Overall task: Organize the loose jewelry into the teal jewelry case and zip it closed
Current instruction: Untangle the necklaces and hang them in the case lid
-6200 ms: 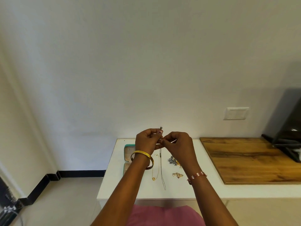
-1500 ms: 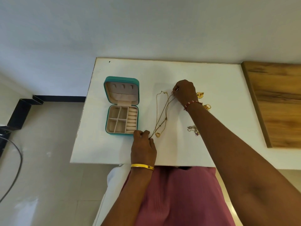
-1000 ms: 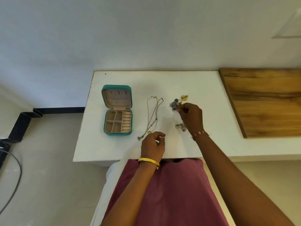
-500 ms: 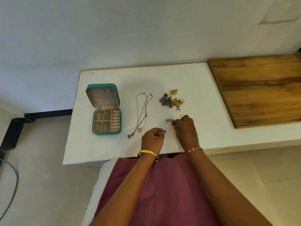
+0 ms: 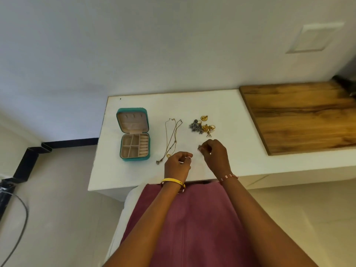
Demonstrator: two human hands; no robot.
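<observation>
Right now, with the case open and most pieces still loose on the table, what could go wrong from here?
1. The two necklaces lie crossed on the white table; lifting one may drag or tangle the other.
2. The right hand pinches a small piece in the air beside the left hand; it could drop.
3. The earring pile is clustered, so pieces may snag together on the way to the teal jewelry case.

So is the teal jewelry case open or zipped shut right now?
Open. The teal jewelry case lies on the white table with its lid folded back, and its beige compartments show, seemingly empty.
</observation>
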